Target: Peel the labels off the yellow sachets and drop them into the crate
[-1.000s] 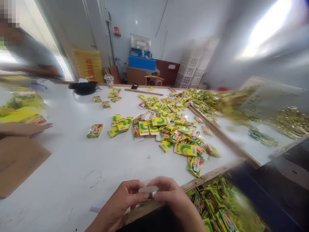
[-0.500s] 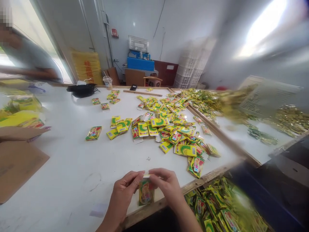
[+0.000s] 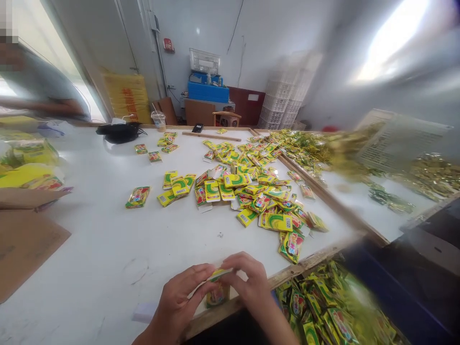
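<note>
A small yellow-and-green carton stands upright at the table's near edge, its printed front facing me. My left hand closes on its upper left side, the thumb across the front and the fingers along the top. My right hand grips the upper right corner with bent fingers. The fingertips of both hands nearly meet over the carton's top end and hide part of it. Beyond my hands lies a loose heap of similar cartons, some with white end flaps open.
A brown cardboard box sits at the left. Along the right, a wooden strip separates the cartons from shiny packets. Below the table edge, a bin holds many cartons. Across the table at far left is another person.
Both hands stay at the carton. My left thumb has moved down across its front, and my right fingers have curled more at its top. The view has shifted slightly.
</note>
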A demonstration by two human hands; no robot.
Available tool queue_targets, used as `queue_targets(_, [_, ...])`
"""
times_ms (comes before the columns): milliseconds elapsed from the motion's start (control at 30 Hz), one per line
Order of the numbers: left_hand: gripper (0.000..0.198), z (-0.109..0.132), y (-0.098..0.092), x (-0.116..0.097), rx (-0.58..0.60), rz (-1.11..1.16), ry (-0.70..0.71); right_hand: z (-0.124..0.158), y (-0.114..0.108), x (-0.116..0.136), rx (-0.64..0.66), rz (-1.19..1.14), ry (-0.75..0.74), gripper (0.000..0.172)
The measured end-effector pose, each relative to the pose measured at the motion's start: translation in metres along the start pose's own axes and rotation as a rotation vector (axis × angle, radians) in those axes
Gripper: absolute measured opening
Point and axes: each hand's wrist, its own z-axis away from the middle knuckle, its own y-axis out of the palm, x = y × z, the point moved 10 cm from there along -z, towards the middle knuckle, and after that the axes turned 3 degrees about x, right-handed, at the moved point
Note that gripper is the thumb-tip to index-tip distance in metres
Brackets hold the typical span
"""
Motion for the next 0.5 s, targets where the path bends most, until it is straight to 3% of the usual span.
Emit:
queue_targets(133, [0.032, 0.004, 0.004, -0.007, -0.006, 0.016, -0.005, 0.013, 0.002, 0.008, -0.031, 0.1, -0.107, 0.019])
queue_targets(400, [0.044, 0.012, 0.018, -0.018, 0.114, 0.022, 0.078, 0.035, 0.017, -0.004, -0.082, 0.1, -0.146, 0.026])
queue_targets(467, [0.042, 0.009, 0.023, -0.014, 0.131, 0.025, 0.045, 0.034, 0.005, 0.001, -0.119, 0.056, -0.122, 0.023])
queue_targets(500, [0.043, 0.004, 0.026, -0.01, 0.13, 0.025, 0.01, 0.036, -0.012, 0.003, -0.16, 0.046, -0.099, 0.02])
